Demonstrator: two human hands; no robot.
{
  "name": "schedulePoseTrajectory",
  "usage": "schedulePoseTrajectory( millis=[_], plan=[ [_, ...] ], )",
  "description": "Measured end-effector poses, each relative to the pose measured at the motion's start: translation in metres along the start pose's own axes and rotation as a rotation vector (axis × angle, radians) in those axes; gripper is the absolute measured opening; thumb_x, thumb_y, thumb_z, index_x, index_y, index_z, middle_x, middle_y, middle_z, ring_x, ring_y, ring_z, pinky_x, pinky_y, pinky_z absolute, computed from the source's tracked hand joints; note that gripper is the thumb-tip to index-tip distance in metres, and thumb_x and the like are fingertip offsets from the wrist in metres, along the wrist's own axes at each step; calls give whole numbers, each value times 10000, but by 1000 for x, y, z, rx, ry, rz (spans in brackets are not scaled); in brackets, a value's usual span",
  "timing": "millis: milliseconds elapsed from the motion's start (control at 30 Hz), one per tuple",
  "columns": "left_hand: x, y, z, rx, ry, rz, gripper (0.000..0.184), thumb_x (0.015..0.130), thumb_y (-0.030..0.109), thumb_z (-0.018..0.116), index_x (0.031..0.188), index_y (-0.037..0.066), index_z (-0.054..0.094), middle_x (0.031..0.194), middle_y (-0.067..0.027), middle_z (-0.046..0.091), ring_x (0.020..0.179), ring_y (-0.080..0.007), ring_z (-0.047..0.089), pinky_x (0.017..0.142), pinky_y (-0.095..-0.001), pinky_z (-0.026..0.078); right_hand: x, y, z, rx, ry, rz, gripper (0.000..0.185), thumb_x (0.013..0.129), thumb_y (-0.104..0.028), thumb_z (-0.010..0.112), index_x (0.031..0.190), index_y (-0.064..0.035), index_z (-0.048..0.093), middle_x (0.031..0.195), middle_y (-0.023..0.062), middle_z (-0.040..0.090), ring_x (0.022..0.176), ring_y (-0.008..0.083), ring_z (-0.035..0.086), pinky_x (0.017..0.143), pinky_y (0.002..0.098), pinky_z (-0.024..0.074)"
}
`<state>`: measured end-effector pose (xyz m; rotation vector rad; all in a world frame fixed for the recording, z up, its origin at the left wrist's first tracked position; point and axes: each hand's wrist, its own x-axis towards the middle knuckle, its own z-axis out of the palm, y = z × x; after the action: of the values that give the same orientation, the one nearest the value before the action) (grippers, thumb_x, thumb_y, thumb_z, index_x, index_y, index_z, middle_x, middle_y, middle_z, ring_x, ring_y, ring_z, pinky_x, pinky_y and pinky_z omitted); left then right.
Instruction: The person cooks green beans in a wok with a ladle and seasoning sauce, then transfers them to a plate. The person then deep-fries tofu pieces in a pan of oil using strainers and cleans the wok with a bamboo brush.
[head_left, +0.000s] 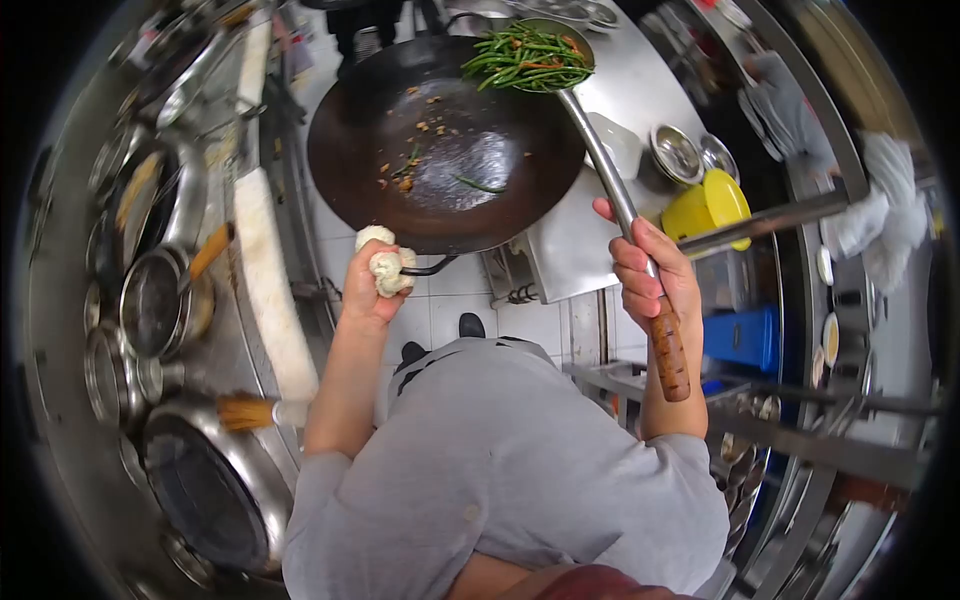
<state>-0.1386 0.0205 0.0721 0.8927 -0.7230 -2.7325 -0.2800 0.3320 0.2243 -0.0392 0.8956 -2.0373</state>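
My left hand [368, 292] is closed around a bunched white cloth [388, 272], right at the near loop handle [436, 267] of a large dark wok [480, 220]. The wok hangs tilted in front of me, with small brown bits and a green bean [479, 185] left on its inside. In my right hand [650, 265] is the metal shaft of a long ladle [605, 165], its wooden grip [670, 360] sticking out below the fist. The ladle's wide head holds a heap of green beans [530, 58] at the wok's far right rim. The beans hide most of the head.
A steel counter [565, 250] runs along the right, bearing a white dish [615, 148], metal bowls [677, 153] and a yellow container [705, 210]. On my left, a stove side carries pots [205, 490] and a brush [245, 412]. A person's dark legs [365, 22] stand beyond the wok.
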Motion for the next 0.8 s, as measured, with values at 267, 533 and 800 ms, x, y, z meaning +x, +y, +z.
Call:
schedulePoseTrajectory(
  millis=[267, 533, 800],
  plan=[
    [17, 26, -23, 131, 19, -54, 88, 787, 154, 605, 815, 115, 531, 681, -52, 572, 496, -192, 539, 383, -322, 387, -7, 15, -56, -283, 416, -278, 349, 967, -199, 587, 1263, -26, 521, 659, 6, 513, 408, 73, 442, 324, 235, 376],
    [4, 44, -41, 150, 26, -32, 89, 796, 166, 594, 744, 115, 542, 639, -44, 568, 471, -182, 535, 383, -307, 387, 43, 59, -144, -818, 764, -321, 106, 925, -110, 576, 955, -9, 570, 613, 16, 494, 375, 122, 466, 321, 297, 411],
    [-5, 53, -50, 153, 42, -19, 93, 797, 165, 594, 738, 118, 541, 629, -44, 572, 463, -178, 543, 366, -311, 389, 41, 76, -175, -1586, 990, -454, 482, 852, -124, 638, 1303, 26, 551, 799, 274, 673, 684, 391, 682, 628, 432, 537]
  ],
)
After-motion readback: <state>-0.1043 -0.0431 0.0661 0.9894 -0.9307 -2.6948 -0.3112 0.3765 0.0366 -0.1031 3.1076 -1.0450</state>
